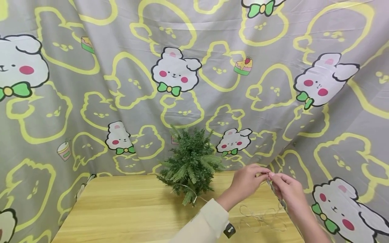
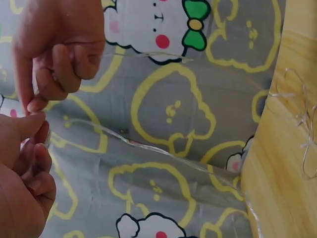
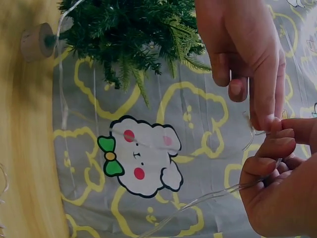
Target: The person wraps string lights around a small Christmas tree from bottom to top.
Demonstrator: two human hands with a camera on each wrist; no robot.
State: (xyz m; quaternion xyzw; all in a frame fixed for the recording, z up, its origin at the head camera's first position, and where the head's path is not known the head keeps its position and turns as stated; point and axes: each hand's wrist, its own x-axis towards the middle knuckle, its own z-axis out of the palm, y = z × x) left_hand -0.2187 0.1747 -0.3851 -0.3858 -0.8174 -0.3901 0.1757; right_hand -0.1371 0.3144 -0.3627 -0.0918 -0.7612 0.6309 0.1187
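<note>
Both hands meet over the right part of the table, fingertips together. My left hand and my right hand pinch a thin, clear wire between thumbs and fingers. In the right wrist view a short loose end sticks out by the fingertips, and a doubled strand runs away under the curled fingers of the right hand. Strands of the wire hang toward the table in the left wrist view. What lies right between the fingertips is too small to tell. Left of the hands stands a small artificial Christmas tree.
Loose loops of wire lie on the wooden table, below the hands. A small black box sits by the left sleeve. Some wire hangs on the tree, whose round wooden base shows. A patterned grey curtain encloses the table.
</note>
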